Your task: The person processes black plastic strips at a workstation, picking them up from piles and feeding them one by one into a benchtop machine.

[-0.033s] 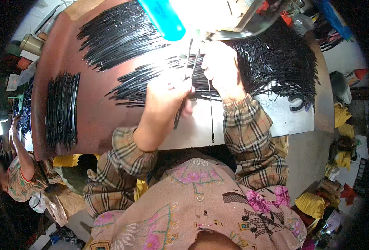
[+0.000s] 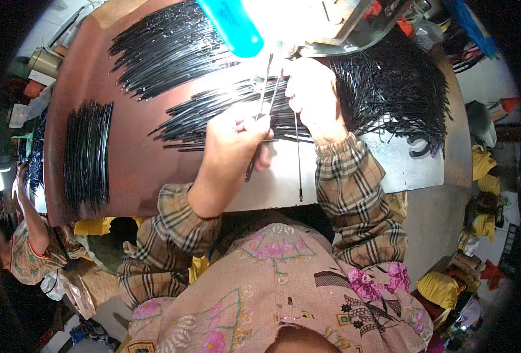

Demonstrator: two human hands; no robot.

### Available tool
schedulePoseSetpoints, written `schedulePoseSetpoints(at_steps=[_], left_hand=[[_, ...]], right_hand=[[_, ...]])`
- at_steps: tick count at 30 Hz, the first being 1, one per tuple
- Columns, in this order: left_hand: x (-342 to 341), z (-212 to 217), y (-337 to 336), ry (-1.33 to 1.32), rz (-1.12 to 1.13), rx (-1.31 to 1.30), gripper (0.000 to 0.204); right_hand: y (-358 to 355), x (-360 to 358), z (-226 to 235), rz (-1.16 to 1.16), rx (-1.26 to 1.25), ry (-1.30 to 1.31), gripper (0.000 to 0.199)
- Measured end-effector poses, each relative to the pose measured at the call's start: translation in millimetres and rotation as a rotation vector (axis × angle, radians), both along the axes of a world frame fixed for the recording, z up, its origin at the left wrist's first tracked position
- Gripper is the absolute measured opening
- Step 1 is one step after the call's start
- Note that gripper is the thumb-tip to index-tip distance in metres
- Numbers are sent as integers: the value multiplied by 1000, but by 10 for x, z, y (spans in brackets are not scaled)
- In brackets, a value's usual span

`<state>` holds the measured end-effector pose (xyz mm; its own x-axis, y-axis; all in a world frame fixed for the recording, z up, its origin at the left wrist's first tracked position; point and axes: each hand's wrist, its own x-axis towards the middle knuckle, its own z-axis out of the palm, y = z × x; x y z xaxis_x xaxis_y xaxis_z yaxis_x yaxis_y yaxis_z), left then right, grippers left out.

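Observation:
My left hand (image 2: 231,132) is closed around slim dark rods (image 2: 271,88) that spread apart in a narrow V toward the bright area above. A dark lower end shows beneath its fingers. Close by on the right, my right hand (image 2: 313,97) is closed in a pinch on a thin black rod (image 2: 299,159), which hangs down to a small knobbed end. Glare washes out the fingertips of both hands. Behind my left hand lies a loose bundle of black rods (image 2: 196,112) on the table.
A bright lamp-lit machine with a blue part (image 2: 237,32) and metal edge (image 2: 354,44) stands ahead. Black rods lie in a large pile (image 2: 390,88) on the right, a far stack (image 2: 160,50) and a left stack (image 2: 88,156). Another person (image 2: 31,235) sits far left.
My left hand has shifted very slightly left, and its fingers have moved a little on the rods. The blue part has nudged right. My right hand looks the same.

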<state>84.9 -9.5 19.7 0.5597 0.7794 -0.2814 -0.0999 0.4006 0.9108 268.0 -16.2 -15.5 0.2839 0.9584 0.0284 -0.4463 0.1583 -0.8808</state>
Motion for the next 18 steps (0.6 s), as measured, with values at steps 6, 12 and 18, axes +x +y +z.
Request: schedulePoseSetpoints(at_steps=[6,12,18], left_hand=[[-52,-51,-9,-7,-4,-27,10],[47,-138,-86,-81,73,-97,10],[102,-122,-63,-131,89,-62,8]], right_hand=[[-15,23,11,43,51,-107,14],[-79,-129,-29,-83,42,-240,14],[-95,-109,2,-70,88,-261,17]])
